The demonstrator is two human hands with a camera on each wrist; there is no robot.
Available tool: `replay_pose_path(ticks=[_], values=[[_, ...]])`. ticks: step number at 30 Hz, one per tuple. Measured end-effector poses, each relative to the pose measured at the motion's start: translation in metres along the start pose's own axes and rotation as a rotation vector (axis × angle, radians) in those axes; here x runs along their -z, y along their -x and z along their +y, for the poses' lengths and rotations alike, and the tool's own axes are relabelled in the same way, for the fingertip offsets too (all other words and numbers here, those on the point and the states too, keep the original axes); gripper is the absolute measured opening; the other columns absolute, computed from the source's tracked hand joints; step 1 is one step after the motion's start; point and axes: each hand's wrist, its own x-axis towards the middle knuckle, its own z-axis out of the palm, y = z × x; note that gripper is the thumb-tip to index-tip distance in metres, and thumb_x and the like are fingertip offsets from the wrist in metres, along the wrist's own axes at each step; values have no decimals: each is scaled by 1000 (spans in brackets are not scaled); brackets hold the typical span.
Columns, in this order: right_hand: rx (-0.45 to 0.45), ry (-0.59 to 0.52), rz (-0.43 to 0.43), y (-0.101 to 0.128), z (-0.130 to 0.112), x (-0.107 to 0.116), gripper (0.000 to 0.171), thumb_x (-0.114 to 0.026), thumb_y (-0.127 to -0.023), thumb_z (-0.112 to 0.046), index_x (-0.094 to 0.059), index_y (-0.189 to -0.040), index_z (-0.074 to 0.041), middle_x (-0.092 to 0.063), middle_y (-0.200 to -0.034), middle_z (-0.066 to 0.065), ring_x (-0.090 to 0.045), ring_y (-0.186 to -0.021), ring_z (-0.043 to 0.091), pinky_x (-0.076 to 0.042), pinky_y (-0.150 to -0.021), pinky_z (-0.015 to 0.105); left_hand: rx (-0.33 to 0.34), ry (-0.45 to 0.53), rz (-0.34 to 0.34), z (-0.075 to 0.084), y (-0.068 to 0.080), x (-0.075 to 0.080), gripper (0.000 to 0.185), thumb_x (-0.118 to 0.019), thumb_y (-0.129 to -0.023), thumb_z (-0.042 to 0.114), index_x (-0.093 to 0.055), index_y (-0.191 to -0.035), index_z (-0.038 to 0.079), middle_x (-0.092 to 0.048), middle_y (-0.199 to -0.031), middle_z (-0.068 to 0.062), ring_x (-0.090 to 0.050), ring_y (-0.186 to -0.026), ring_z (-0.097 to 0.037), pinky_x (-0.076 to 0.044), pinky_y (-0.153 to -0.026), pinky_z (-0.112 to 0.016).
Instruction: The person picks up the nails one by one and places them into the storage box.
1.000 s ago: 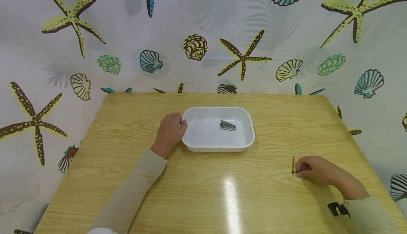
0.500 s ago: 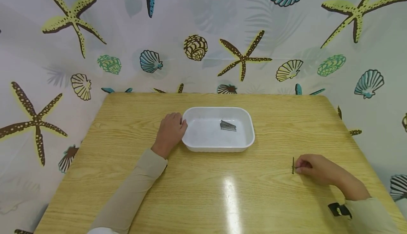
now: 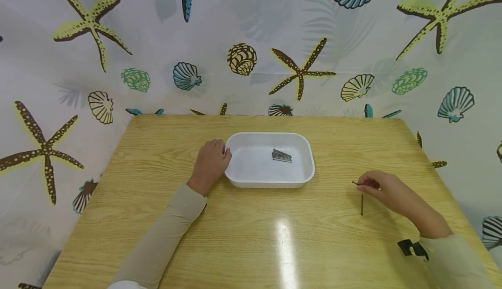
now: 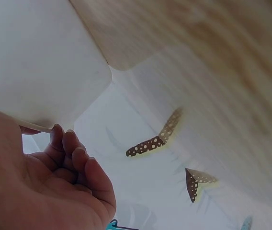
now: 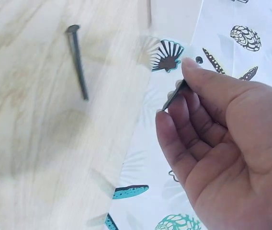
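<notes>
My left hand (image 3: pixel 211 162) holds the left end of a white plastic tub (image 3: pixel 270 185). In the left wrist view, thumb and fingers pinch the tub's rim (image 4: pixel 39 127). Inside the tub, toward its right, lies a small bundle of dark nails (image 3: pixel 282 155). Over the right part of the table, my right hand (image 3: pixel 386 193) pinches one nail (image 5: pixel 174 96) between thumb and fingertips, its head poking out to the left. A second nail (image 3: pixel 362 205) lies on the wood below that hand, its head plain in the right wrist view.
A light wooden table (image 3: pixel 196 236) carries everything. Behind it and at both sides hangs a white cloth (image 3: pixel 219 93) printed with starfish and shells. A black strap (image 3: pixel 413 248) sits at the right sleeve cuff.
My right hand has lifted one nail off the other and moved it up and away from me; the second nail stays on the table. My left hand and the tub have not moved.
</notes>
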Motion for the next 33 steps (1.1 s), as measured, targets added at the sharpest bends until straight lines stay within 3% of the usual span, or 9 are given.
replay_pose_path(ticks=[11, 22, 33], values=[[48, 37, 90, -26, -22, 0, 9, -61, -91, -22, -63, -95, -15, -59, -83, -8, -56, -74, 7, -48, -69, 33, 20, -3, -21, 1, -1, -1, 24, -44, -95, 26, -45, -76, 10, -43, -70, -3, -40, -68, -21, -33, -59, -33], [92, 8, 87, -60, -55, 2, 12, -61, -90, -23, -63, -98, -14, -61, -86, -5, -56, -77, 9, -48, -69, 33, 14, -23, -9, -1, -1, -1, 24, -45, -94, 25, -46, -76, 9, -44, -69, -3, -41, -67, -22, -34, -58, -34], [153, -32, 53, -94, -83, -5, 9, -64, -88, -14, -64, -97, -12, -61, -88, -3, -56, -80, 12, -48, -72, 33, 25, -14, -11, 1, -1, -1, 24, -45, -94, 25, -46, -76, 9, -44, -70, -3, -41, -67, -22, -33, -59, -34]])
